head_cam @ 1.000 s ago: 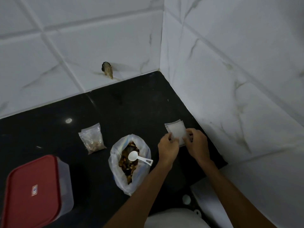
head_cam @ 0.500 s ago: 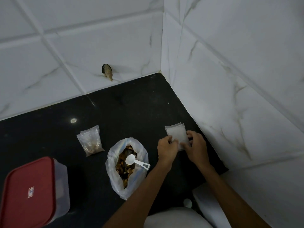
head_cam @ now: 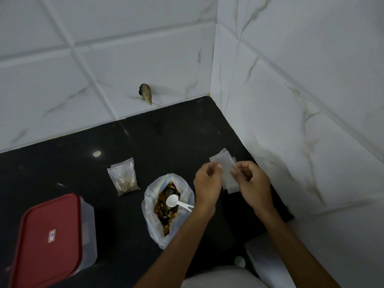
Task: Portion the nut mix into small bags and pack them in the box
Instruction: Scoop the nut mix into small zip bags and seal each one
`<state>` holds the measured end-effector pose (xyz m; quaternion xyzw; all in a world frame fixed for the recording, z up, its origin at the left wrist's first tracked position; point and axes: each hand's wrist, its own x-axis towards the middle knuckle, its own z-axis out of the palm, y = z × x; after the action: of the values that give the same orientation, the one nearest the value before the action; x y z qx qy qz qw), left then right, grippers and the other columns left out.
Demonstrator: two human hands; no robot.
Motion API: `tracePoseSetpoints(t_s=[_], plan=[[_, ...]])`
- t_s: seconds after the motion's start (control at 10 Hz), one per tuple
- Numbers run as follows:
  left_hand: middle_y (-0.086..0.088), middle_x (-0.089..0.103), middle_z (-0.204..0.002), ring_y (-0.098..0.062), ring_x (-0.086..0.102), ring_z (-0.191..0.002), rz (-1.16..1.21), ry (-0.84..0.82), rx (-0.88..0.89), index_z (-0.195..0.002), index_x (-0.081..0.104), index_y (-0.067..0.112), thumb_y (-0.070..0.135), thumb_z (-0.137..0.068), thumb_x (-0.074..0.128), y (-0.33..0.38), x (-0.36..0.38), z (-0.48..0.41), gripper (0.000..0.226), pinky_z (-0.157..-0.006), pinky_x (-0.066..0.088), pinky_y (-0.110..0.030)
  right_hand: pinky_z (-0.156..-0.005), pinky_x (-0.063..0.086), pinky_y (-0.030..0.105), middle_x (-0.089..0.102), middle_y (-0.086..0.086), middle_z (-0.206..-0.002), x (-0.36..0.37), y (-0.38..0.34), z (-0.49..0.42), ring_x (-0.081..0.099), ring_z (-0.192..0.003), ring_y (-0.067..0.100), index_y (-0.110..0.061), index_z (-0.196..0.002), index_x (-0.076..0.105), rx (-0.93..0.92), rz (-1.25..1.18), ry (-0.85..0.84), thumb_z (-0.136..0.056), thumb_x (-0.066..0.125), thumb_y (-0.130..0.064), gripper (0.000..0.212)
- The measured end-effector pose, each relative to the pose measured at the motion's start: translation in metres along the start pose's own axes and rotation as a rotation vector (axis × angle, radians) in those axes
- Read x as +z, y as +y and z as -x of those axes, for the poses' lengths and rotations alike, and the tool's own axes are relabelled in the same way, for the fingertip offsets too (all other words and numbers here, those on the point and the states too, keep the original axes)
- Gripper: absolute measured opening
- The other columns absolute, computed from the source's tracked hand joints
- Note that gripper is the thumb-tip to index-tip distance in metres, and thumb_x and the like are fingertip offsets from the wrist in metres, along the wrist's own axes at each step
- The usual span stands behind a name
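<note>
Nut mix [head_cam: 166, 213]: sitting loose in a big clear plastic bag [head_cam: 151, 223], mouth rolled open, lying on the black countertop [head_cam: 166, 142] front and centre, just left of the left forearm.
Scoop [head_cam: 174, 201]: small white plastic one, resting on top of the nuts, bowl up, forked handle end poking over the bag's right edge.
Box [head_cam: 52, 242]: low left corner, clear tub with a red lid snapped on and a small label in the middle, well apart from the big bag.
Left hand [head_cam: 207, 182]: curled, fingertips pinching the left edge of an empty small bag [head_cam: 225, 169], held a bit above the counter.
Right hand [head_cam: 252, 183]: also curled, pinching the same bag's right side, looks like a thin strip of the plastic caught between thumb and finger.
Empty small bags: more than one flat clear sheet showing between and under the hands, can't count them for sure.
Filled small bag [head_cam: 124, 176]: one portion done, lying flat on the counter behind and left of the big bag, brown bits settled at the near end.
Further back: white marble-look tiled walls [head_cam: 104, 59] meeting in a corner, brownish chipped hole [head_cam: 146, 96] in the back wall just above the counter.
</note>
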<state>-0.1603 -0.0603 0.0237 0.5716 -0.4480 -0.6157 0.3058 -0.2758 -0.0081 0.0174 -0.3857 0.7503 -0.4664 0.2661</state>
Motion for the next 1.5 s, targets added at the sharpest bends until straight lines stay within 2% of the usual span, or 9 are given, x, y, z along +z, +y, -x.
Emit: tracePoseSetpoints(t_s=[0.3,0.5,0.6,0.7,0.9,1.0,1.1,1.4,1.5], plan=[[-0.009,0.073,-0.085,-0.021,0.072,-0.084,0.469,0.118,-0.165,-0.094,0.071,0.009,0.040,-0.093,0.071,0.050,-0.136,0.040,0.031,-0.082,0.062,-0.037,-0.075,0.052,0.015,0.062,-0.008,-0.090,0.077,-0.069,0.050,0.061,-0.084,0.001,-0.018,-0.091,0.061,-0.491,0.093,-0.097,-0.084,0.073,-0.013,0.014],[-0.023,0.074,-0.113,-0.034,0.072,-0.108,0.609,0.187,-0.172,-0.117,0.069,0.001,0.023,-0.096,0.067,0.032,-0.202,0.060,0.031,-0.071,0.060,-0.030,-0.078,0.050,0.015,0.060,-0.006,-0.096,0.124,-0.084,0.081,0.061,-0.091,0.003,-0.014,-0.096,0.063,-0.567,0.021,-0.243,-0.085,0.070,-0.007,0.015],[-0.023,0.071,-0.119,-0.035,0.069,-0.113,0.661,0.188,-0.191,-0.114,0.070,0.006,0.021,-0.097,0.065,0.024,-0.224,0.068,0.023,-0.085,0.061,-0.036,-0.078,0.047,0.016,0.059,-0.007,-0.095,0.144,-0.094,0.091,0.058,-0.087,0.006,-0.015,-0.093,0.066,-0.516,0.067,-0.265,-0.084,0.067,-0.009,0.011],[-0.017,0.075,-0.110,-0.027,0.072,-0.100,0.714,0.186,-0.202,-0.105,0.072,0.008,0.019,-0.099,0.062,0.021,-0.241,0.073,0.016,-0.083,0.060,-0.032,-0.078,0.042,0.008,0.059,-0.008,-0.092,0.158,-0.103,0.104,0.055,-0.085,0.003,-0.013,-0.091,0.067,-0.541,0.077,-0.308,-0.084,0.067,-0.008,0.009],[-0.009,0.078,-0.095,-0.025,0.076,-0.094,0.369,0.347,0.037,-0.104,0.072,0.006,0.016,-0.097,0.066,0.005,-0.263,0.072,0.014,-0.085,0.062,-0.037,-0.081,0.055,0.036,0.069,-0.009,-0.084,0.172,-0.123,0.129,0.069,-0.083,0.012,-0.034,-0.083,0.065,-0.412,-0.025,-0.139,-0.080,0.077,-0.010,0.027],[-0.005,0.078,-0.087,-0.018,0.077,-0.083,0.146,0.352,0.207,-0.097,0.074,0.010,0.012,-0.093,0.072,-0.001,-0.271,0.072,0.005,-0.079,0.063,-0.036,-0.079,0.057,0.024,0.070,-0.026,-0.090,0.170,-0.149,0.140,0.069,-0.088,0.006,-0.057,-0.089,0.065,-0.402,-0.218,-0.346,-0.088,0.067,0.001,0.058],[0.001,0.077,-0.087,-0.012,0.076,-0.082,-0.015,0.298,0.276,-0.097,0.075,0.015,0.013,-0.089,0.076,-0.005,-0.276,0.072,0.009,-0.078,0.063,-0.033,-0.078,0.059,0.031,0.070,-0.023,-0.087,0.183,-0.152,0.134,0.070,-0.084,0.002,-0.044,-0.092,0.069,-0.371,-0.128,-0.404,-0.093,0.065,-0.018,0.026],[0.006,0.074,-0.082,-0.003,0.072,-0.077,-0.182,0.264,0.307,-0.095,0.074,0.018,0.018,-0.084,0.082,-0.008,-0.277,0.064,0.013,-0.071,0.060,-0.021,-0.073,0.059,0.028,0.070,-0.010,-0.077,0.196,-0.134,0.122,0.068,-0.076,-0.001,-0.019,-0.089,0.071,-0.303,0.084,-0.322,-0.091,0.066,-0.018,0.006],[0.010,0.071,-0.083,0.002,0.069,-0.078,-0.205,0.295,0.318,-0.098,0.072,0.019,0.016,-0.085,0.080,-0.009,-0.272,0.062,0.016,-0.070,0.057,-0.015,-0.067,0.058,0.025,0.064,-0.012,-0.069,0.200,-0.134,0.122,0.065,-0.067,-0.004,-0.024,-0.079,0.065,-0.297,0.134,-0.303,-0.092,0.065,-0.016,0.015]])
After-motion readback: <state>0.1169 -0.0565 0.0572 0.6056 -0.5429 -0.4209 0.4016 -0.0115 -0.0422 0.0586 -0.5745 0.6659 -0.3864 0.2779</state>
